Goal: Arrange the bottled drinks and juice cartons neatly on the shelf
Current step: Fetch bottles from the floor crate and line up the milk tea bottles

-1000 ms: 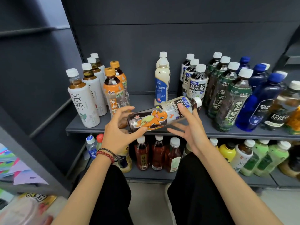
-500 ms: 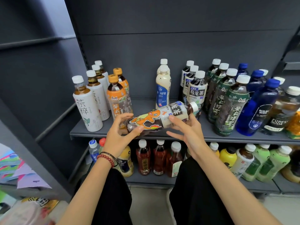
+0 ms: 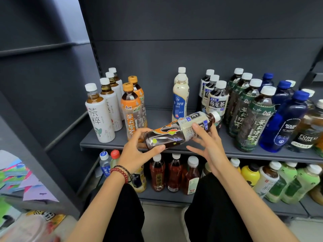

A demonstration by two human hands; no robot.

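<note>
Two bare forearms stretched forward, side by side.
Left hand (image 3: 138, 151), beads at the wrist, curls round the bottle (image 3: 167, 137); right hand (image 3: 208, 145) touches it with spread, straight fingers.

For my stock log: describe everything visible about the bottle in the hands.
The held bottle is clear plastic, dark liquid inside, white cap, pale label with blue patches, orange cartoon print. It lies tilted, cap up-right, above the upper shelf front. The left hand grips its base; spread fingers of the right hand touch its label.
</note>
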